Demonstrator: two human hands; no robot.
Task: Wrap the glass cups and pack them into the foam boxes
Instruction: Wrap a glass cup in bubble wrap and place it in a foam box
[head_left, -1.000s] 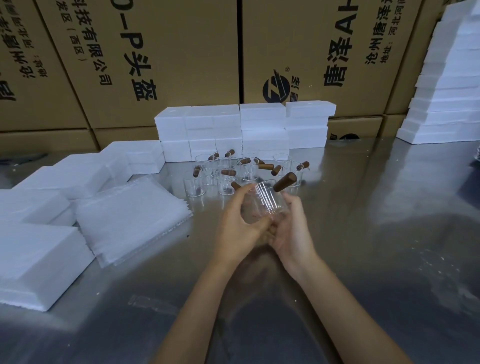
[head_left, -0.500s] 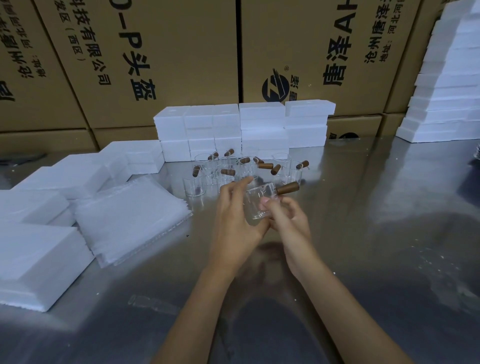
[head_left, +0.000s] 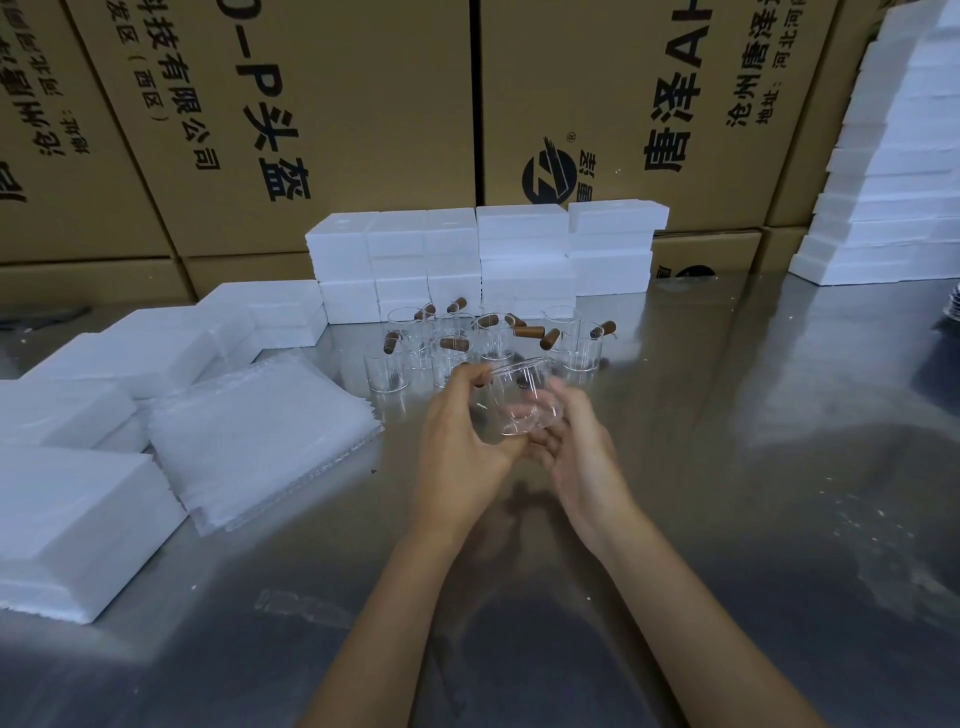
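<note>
At the near left edge of the steel desk (head_left: 727, 519) lies a stack of flat white foam slabs (head_left: 67, 519), with more foam pieces (head_left: 171, 353) stepping away toward the far side. Just right of them sits a pile of clear wrapping sheets (head_left: 260, 436). Farther back, closed foam boxes (head_left: 483, 254) stand in a row against the printed cardboard cartons (head_left: 337, 119). In front of that row cluster glass cups with brown wooden handles (head_left: 498, 338). Nearer, above the desk's middle, the left hand (head_left: 462, 447) and the right hand (head_left: 576, 441) together hold one glass cup (head_left: 524, 400), tilted, fingers curled round its sides from both flanks. At the far right rises a tall foam stack (head_left: 893, 171).
</note>
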